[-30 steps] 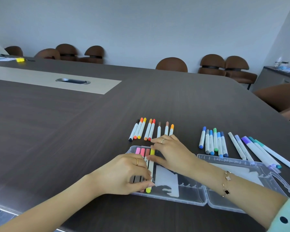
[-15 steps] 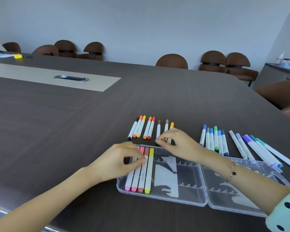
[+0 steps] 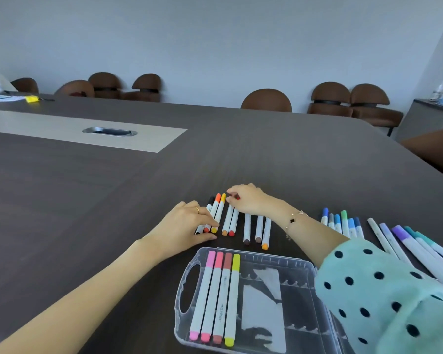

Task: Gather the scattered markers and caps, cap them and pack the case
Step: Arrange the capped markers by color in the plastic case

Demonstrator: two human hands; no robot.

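Warm-coloured markers mid-frame: left hand pinching near ends of leftmost three, right hand curled on far caps. Clear case below, holding four.

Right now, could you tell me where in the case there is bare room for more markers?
The clear case is bare right of the yellow marker, as far as the polka-dot sleeve. Its left side is crowded by four markers. The table is bare left of the left hand.

left hand: gold ring | right wrist: thin bracelet, dark charm | right sleeve: mint, black dots
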